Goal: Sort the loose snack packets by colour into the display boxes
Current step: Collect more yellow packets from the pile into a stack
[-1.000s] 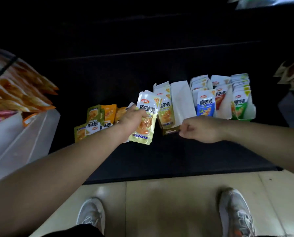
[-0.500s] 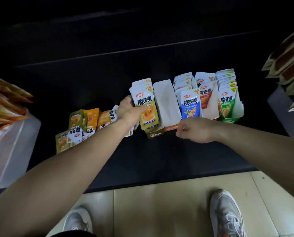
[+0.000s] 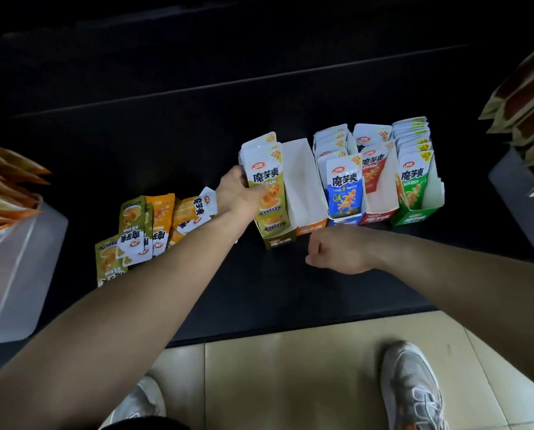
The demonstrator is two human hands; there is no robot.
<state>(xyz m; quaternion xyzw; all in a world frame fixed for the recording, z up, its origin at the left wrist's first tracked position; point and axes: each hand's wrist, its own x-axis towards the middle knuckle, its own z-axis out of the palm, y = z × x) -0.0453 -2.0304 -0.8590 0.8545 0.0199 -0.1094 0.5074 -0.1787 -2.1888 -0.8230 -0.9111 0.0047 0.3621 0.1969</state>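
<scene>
The olive packet (image 3: 267,184), in mid-air a second ago, now stands in the olive box (image 3: 278,240), still gripped by the fingers of the left hand (image 3: 239,195). The right hand (image 3: 340,249) stays curled on nothing visible. With loose packets (image 3: 154,225) still lying left of the boxes, the sorting is not finished.

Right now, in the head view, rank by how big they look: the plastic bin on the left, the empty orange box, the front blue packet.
Largest: plastic bin, even cut off by the frame edge.
Then the empty orange box.
Smallest: front blue packet, at similar distance.
</scene>
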